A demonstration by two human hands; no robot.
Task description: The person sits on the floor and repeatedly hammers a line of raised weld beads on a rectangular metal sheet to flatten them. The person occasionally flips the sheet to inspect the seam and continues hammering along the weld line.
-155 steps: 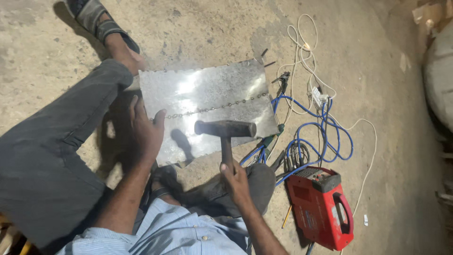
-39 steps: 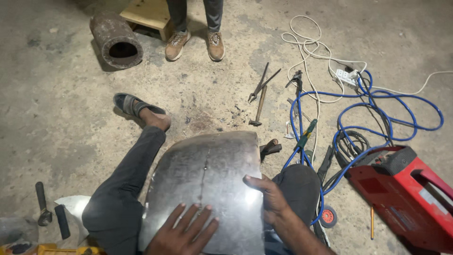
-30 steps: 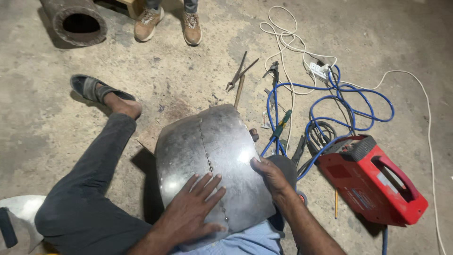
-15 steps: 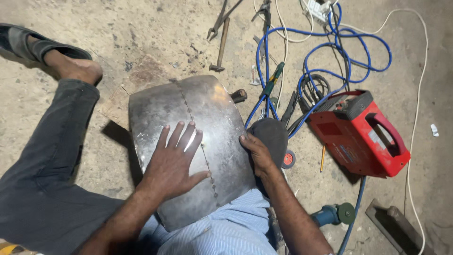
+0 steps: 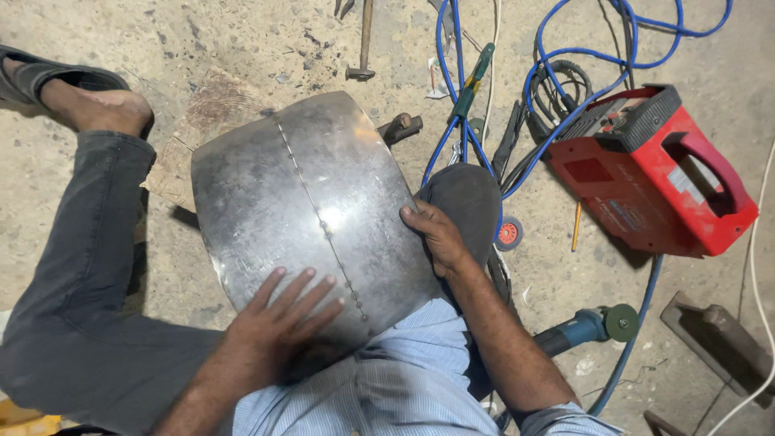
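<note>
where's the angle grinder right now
In the head view the angle grinder lies on the floor at the lower right, beside the person's right forearm, below the red welding machine and next to a blue cable.

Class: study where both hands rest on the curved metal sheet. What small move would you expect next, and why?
Probably pressing the sheet further round: the left hand lies flat on the curved metal sheet beside its tack-welded seam, while the right hand grips its edge.

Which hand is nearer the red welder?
Right. The right hand grips the curved metal sheet's right edge, on the side toward the red welder. The left hand lies flat on the sheet's near end, farther away.
</note>
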